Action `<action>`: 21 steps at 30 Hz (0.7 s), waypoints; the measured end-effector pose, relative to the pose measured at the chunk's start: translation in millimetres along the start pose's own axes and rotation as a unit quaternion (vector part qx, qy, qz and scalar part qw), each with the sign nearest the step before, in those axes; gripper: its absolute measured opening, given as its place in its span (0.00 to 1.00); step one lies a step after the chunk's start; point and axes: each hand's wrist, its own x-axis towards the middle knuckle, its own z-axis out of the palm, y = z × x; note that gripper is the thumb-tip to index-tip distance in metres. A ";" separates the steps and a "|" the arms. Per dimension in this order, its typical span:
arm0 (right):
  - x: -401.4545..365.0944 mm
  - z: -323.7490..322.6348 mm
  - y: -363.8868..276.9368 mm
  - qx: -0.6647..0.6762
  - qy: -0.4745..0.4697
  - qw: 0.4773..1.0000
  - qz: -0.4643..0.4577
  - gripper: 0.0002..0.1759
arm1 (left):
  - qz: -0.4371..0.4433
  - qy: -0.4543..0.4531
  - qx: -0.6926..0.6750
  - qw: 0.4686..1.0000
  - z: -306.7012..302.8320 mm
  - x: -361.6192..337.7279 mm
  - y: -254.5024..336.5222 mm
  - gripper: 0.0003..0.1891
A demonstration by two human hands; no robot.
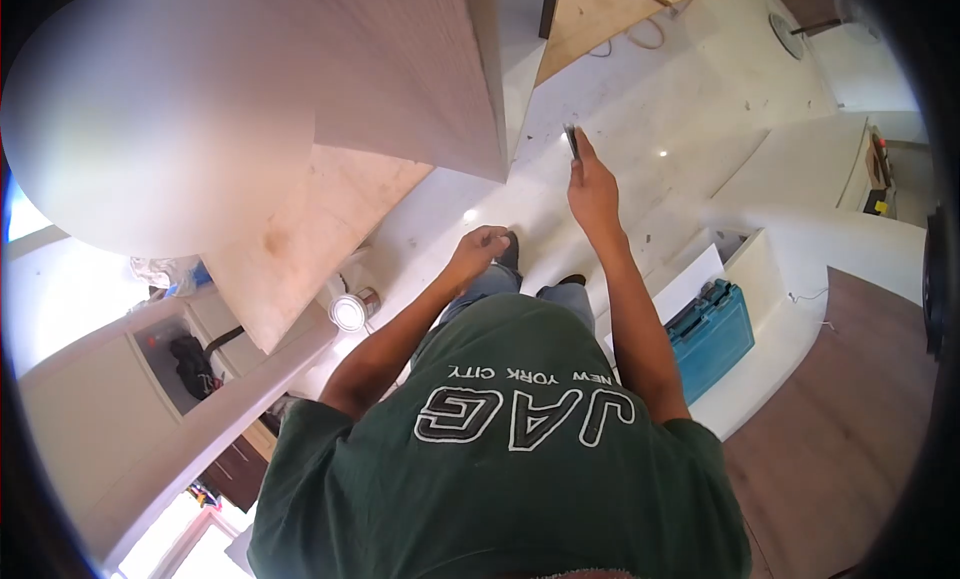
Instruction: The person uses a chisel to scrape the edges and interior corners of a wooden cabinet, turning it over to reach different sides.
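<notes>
My right hand (595, 194) is held out ahead, fingers closed around a small, thin, dark-and-silver tool (572, 140) whose exact kind I cannot make out. Lower and nearer my body, my left hand (477, 255) is closed, with its fingers curled toward the thumb. Whether anything sits between those fingers is hidden. A tall panel with pale wood grain (410, 69) rises in front of my left hand, not touching either hand. Beneath both hands lies the white, scuffed floor (680, 109).
A plywood sheet (330, 209) juts out at left, near a paint can (350, 311). To my right, a teal tool case (715, 339) stands in a white recess. A brown panel (840, 399) lies at far right. Cable (650, 34) loops on the floor ahead.
</notes>
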 end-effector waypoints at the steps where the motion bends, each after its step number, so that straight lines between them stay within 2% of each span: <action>1: 9.2 8.2 -0.2 -0.017 -0.003 1.000 -0.013 0.28 | -0.049 -0.003 -0.082 0.995 0.3 -2.1 0.0 0.24; 2: 15.9 15.1 0.7 -0.034 -0.005 0.999 -0.026 0.27 | -0.096 -0.005 -0.163 0.982 1.8 -2.5 1.1 0.24; 4: 23.2 27.8 -0.3 -0.033 -0.013 0.999 -0.008 0.26 | -0.102 0.011 -0.154 0.983 6.0 -1.0 -8.6 0.23; 6: 28.5 39.5 -2.0 -0.033 -0.027 0.999 0.007 0.26 | -0.012 0.003 -0.017 1.000 11.6 -5.1 -12.8 0.23; 8: 33.8 50.9 1.8 -0.053 -0.033 0.998 0.004 0.25 | -0.032 0.011 -0.043 0.999 16.6 -11.6 -13.5 0.24; 13: 40.8 77.4 20.0 -0.088 -0.041 0.995 -0.019 0.25 | -0.120 0.113 -0.160 0.973 19.9 -42.7 -37.4 0.24; 16: 44.6 85.4 12.3 -0.112 -0.033 0.993 -0.003 0.25 | -0.125 0.122 -0.114 0.978 21.6 -54.6 -43.0 0.23; 21: 36.9 91.5 3.6 -0.132 -0.042 0.990 0.040 0.26 | -0.100 0.091 -0.113 0.984 21.2 -47.7 -24.6 0.22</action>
